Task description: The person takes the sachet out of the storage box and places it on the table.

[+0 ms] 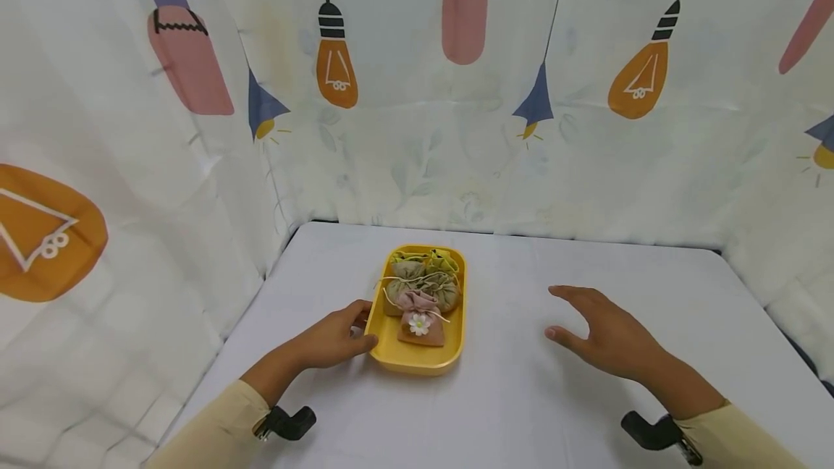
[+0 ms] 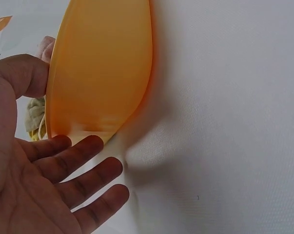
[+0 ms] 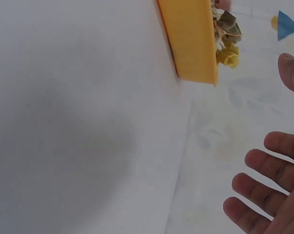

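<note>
A yellow tray (image 1: 408, 363) sits on the white table, left of centre. Inside lie several small drawstring pouches: a pink-and-brown pouch (image 1: 421, 335) with a white flower at the near end, and grey-green pouches (image 1: 440, 289) with yellow fabric behind it. My left hand (image 1: 334, 336) is at the tray's left side, its thumb touching the rim. In the left wrist view the fingers (image 2: 90, 175) are spread and fairly straight beside the tray's outer wall (image 2: 105, 58). My right hand (image 1: 609, 331) hovers over the table right of the tray, holding nothing, fingers (image 3: 266, 168) apart.
The white tabletop (image 1: 508, 411) extends around the tray. A pale curtain (image 1: 417, 165) printed with hanging lamps closes off the back and sides. Black wrist mounts (image 1: 293, 423) are strapped at both sleeves.
</note>
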Available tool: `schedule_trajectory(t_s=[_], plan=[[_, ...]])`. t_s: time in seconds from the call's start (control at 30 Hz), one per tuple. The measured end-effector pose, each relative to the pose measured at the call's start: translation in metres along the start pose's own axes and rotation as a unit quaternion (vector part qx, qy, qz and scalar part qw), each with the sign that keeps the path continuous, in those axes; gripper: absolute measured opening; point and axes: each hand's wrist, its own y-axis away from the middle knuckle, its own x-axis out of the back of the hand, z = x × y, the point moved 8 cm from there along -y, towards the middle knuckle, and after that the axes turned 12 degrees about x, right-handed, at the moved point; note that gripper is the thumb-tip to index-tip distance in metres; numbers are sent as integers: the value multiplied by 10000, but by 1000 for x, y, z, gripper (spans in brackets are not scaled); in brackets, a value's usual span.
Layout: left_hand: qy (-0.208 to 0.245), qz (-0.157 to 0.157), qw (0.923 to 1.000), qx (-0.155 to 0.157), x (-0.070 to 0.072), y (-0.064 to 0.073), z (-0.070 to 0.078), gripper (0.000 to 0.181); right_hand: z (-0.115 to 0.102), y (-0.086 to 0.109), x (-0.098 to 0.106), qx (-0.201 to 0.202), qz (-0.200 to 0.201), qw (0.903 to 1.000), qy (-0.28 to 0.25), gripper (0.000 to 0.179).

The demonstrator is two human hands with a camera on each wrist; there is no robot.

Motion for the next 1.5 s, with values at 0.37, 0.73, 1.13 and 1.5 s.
schedule_trajectory(t_s=[0.37, 0.73, 1.13, 1.5], plan=[[-10, -7, 9999, -126, 1, -2, 3, 64, -6, -15, -18, 6, -75, 9995, -299, 78], [-54, 12, 10000, 72, 0, 0, 0, 65, -15, -32, -33, -96, -144, 9989, -446, 64], [-47, -21, 9999, -103, 2, 2, 4, 63, -22, -47, -39, -5, -111, 9977, -675, 62], [15, -25, 10000, -20, 1, 2, 3, 65, -28, -59, -49, -59, -145, 9974, -697, 62]])
